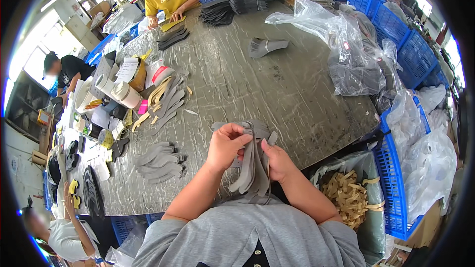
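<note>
STEP: sorting, one piece being separated | THING: stack of grey cut pieces (255, 165) at table (277, 84) edge, 6 o'clock | GRIP: my left hand (225, 146) pinches the top piece; my right hand (278, 160) clamps the stack | NEXT: likely needs a clean peel, stack steady.

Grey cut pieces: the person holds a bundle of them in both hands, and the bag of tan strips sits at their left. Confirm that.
Wrong side. The head view shows the bag of tan strips at the person's right. The left hand and right hand do hold the bundle of grey cut pieces.
</note>
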`<state>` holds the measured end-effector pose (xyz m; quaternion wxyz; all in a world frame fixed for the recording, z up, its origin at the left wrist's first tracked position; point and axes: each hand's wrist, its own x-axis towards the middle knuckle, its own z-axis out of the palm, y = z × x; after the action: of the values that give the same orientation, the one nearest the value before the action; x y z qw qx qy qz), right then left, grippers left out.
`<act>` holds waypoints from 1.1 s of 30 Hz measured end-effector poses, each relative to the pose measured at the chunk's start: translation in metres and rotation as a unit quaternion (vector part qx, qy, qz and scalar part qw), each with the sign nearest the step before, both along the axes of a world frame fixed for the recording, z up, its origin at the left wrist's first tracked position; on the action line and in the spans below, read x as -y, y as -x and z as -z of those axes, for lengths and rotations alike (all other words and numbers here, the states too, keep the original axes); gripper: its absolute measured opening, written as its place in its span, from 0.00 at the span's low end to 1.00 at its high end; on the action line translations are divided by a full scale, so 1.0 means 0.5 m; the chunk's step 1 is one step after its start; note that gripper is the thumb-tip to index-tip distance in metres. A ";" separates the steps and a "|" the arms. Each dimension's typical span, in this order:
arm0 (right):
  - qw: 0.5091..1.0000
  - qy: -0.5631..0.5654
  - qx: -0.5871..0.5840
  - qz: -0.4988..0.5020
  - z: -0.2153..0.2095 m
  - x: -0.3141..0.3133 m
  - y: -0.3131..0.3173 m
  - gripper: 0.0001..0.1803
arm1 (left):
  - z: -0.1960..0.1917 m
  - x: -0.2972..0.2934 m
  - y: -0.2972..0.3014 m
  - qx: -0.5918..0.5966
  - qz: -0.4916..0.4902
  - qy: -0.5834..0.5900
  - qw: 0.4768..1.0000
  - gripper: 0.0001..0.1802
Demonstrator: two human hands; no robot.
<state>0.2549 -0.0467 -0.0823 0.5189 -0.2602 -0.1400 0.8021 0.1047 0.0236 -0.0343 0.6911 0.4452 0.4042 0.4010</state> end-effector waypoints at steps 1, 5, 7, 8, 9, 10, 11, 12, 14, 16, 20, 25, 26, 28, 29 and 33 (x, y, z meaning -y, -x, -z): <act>1.000 0.019 0.007 0.009 0.002 0.000 0.001 0.24 | 0.005 -0.007 0.011 0.012 0.015 0.001 1.000 0.08; 0.999 0.007 0.028 0.012 -0.008 -0.006 -0.006 0.22 | -0.036 -0.018 0.024 0.115 0.084 0.019 0.990 0.16; 1.000 0.016 0.025 0.009 0.000 -0.006 -0.012 0.22 | -0.026 -0.022 0.028 -0.011 0.109 -0.043 0.993 0.15; 0.999 0.018 0.032 0.026 0.010 -0.006 -0.010 0.21 | -0.027 -0.023 0.025 -0.074 0.123 -0.074 0.987 0.15; 0.998 0.020 0.039 0.045 0.024 -0.005 -0.005 0.21 | -0.033 -0.019 0.022 -0.088 0.133 -0.098 0.982 0.12; 0.997 0.022 0.047 0.063 0.032 -0.005 -0.002 0.21 | -0.028 -0.018 0.021 -0.080 0.131 -0.092 0.984 0.12; 0.996 0.020 0.041 0.074 0.031 -0.005 0.000 0.21 | -0.019 -0.015 0.022 -0.072 0.127 -0.086 0.986 0.12; 0.996 0.018 0.036 0.085 0.030 -0.006 0.001 0.21 | -0.014 -0.013 0.022 -0.063 0.123 -0.079 0.987 0.11; 0.995 0.000 0.025 0.093 0.016 -0.006 0.002 0.22 | -0.014 -0.010 0.025 -0.077 0.149 -0.058 0.984 0.12; 0.996 -0.030 0.014 0.086 -0.018 -0.002 0.002 0.22 | -0.017 -0.007 0.023 -0.092 0.163 -0.032 0.982 0.12; 0.991 -0.064 0.046 0.109 -0.012 -0.004 0.009 0.24 | -0.004 -0.007 0.010 -0.096 0.187 -0.014 0.978 0.12; 0.996 -0.072 -0.012 0.057 0.006 -0.003 -0.004 0.26 | 0.018 -0.018 0.010 -0.038 0.214 0.033 0.976 0.11; 0.996 -0.069 -0.007 0.056 0.011 -0.004 -0.004 0.26 | 0.024 -0.019 0.010 -0.027 0.222 0.044 0.974 0.11; 0.997 -0.064 0.003 0.054 0.022 -0.005 -0.003 0.26 | 0.035 -0.022 0.010 -0.032 0.228 0.044 0.972 0.10; 0.997 -0.063 -0.005 0.051 0.022 -0.004 -0.003 0.26 | 0.042 -0.021 0.012 -0.048 0.225 0.033 0.973 0.10; 0.998 -0.033 -0.011 0.051 0.013 -0.004 -0.014 0.28 | 0.037 -0.034 0.031 -0.051 0.172 0.040 0.983 0.10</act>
<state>0.2621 -0.0446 -0.0889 0.5687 -0.2402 -0.1474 0.7727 0.0894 0.0408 -0.0530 0.7457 0.5000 0.3718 0.2362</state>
